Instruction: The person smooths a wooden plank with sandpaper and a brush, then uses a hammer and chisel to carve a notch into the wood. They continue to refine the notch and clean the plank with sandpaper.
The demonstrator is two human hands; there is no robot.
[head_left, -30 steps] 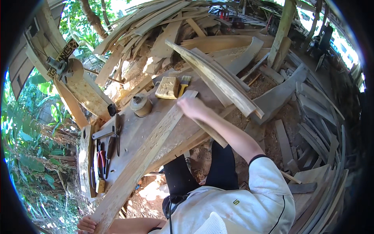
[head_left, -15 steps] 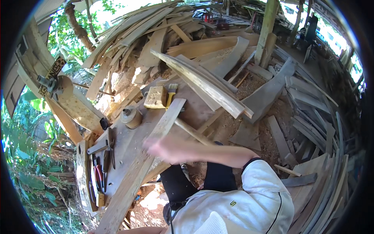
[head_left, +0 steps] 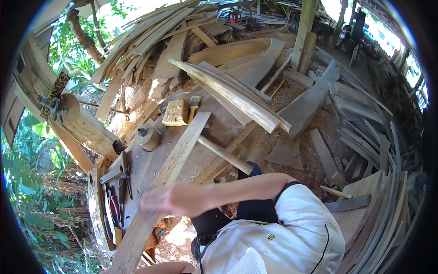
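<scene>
A long pale plank (head_left: 136, 242) lies diagonally over the wooden workbench (head_left: 146, 164). My right hand (head_left: 166, 199) rests over or on the plank near its middle, blurred, so its grip cannot be told. My left forearm (head_left: 166, 267) shows at the lower edge by the plank's near end; that hand is mostly hidden. On the bench are a light wooden block (head_left: 174, 113), a yellow-handled brush (head_left: 194, 105), a round pot (head_left: 148, 139), red-handled pliers (head_left: 113, 208) and several dark tools (head_left: 124, 178). A round wooden stick (head_left: 226, 155) sticks out from under the plank.
A long board (head_left: 237, 100) lies across the bench's far right. Piles of planks (head_left: 150, 32) fill the back and the right side (head_left: 365, 137). A post (head_left: 301, 36) stands at the back. A machine with a disc (head_left: 68, 107) is at the left, before plants.
My right hand has slid from the plank's far end down and left to about its middle. The view has shifted, so the bench and piles sit further left in the picture.
</scene>
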